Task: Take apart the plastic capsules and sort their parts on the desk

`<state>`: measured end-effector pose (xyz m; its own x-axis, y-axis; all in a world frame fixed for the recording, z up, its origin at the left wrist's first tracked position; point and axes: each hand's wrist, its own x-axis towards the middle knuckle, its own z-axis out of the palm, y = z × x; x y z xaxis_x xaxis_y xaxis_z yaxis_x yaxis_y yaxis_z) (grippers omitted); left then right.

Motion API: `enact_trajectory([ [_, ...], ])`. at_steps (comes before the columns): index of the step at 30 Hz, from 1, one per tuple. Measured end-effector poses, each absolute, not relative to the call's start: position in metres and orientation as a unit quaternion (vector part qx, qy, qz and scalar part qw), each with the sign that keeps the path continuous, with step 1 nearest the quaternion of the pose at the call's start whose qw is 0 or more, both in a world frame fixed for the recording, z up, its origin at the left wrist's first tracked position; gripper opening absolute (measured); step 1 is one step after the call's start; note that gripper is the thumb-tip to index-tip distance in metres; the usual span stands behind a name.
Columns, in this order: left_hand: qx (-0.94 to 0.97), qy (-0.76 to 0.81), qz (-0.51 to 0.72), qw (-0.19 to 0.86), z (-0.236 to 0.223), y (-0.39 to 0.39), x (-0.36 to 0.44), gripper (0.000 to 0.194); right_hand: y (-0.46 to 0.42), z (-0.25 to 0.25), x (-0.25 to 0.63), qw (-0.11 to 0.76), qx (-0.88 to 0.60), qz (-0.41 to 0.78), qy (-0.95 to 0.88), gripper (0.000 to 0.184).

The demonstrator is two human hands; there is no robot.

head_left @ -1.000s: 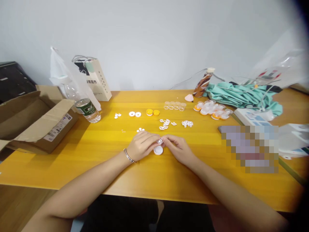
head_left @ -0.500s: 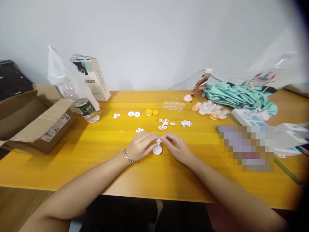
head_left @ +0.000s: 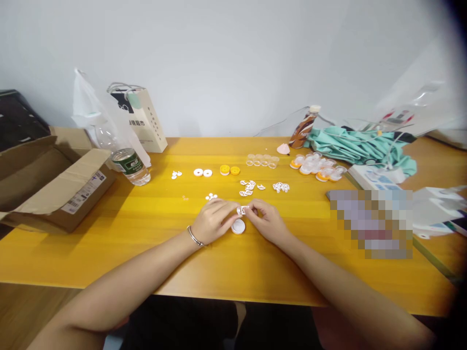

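Observation:
My left hand (head_left: 213, 219) and my right hand (head_left: 265, 219) meet at the middle of the yellow table (head_left: 153, 243). Between their pinched fingertips is a small white openwork piece (head_left: 242, 210). The left hand's fingers also rest against a round white cap (head_left: 238, 226) lying on the table just below that piece. A metal bangle sits on my left wrist. Beyond the hands lie several more white openwork pieces (head_left: 248, 186), two white discs (head_left: 203, 172) and two yellow discs (head_left: 229, 170).
An open cardboard box (head_left: 51, 184) and a plastic water bottle (head_left: 124, 158) stand at the left, a paper bag (head_left: 144, 119) behind. Clear cups (head_left: 262, 159), orange-based assembled cups (head_left: 317, 167), a brown bottle (head_left: 302, 129), a teal cloth (head_left: 361, 146) and papers sit at the right.
Both hands stay together over the white cap. The fingers have shifted slightly on the small white piece; the view has drifted a little.

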<state>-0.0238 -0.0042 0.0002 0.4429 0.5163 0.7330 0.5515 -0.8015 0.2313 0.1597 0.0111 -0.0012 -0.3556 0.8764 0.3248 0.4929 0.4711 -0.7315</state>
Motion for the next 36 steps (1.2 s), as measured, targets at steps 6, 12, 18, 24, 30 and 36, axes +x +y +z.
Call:
enact_trajectory([
  [6,-0.843,-0.314,-0.436,0.015,0.000,-0.003,-0.023,0.020,0.009,0.002,0.157,0.368,-0.450,0.282,-0.763,0.022],
  [12,-0.835,-0.313,-0.453,-0.001,0.001,-0.003,-0.022,0.020,0.009,0.003,0.157,0.378,-0.448,0.264,-0.766,0.023],
  [18,-0.796,-0.350,-0.491,-0.046,0.001,0.001,-0.034,0.020,0.021,-0.001,0.170,0.416,-0.492,0.277,-0.713,0.023],
  [24,-0.811,-0.363,-0.454,-0.063,0.002,0.002,-0.038,0.022,0.039,-0.003,0.184,0.435,-0.526,0.267,-0.681,0.025],
  [30,-0.817,-0.363,-0.443,-0.071,0.000,0.004,-0.040,0.023,0.058,-0.011,0.195,0.487,-0.562,0.246,-0.622,0.027],
  [36,-0.822,-0.354,-0.440,-0.070,-0.003,0.004,-0.037,0.022,0.066,-0.020,0.192,0.477,-0.561,0.273,-0.619,0.031],
])
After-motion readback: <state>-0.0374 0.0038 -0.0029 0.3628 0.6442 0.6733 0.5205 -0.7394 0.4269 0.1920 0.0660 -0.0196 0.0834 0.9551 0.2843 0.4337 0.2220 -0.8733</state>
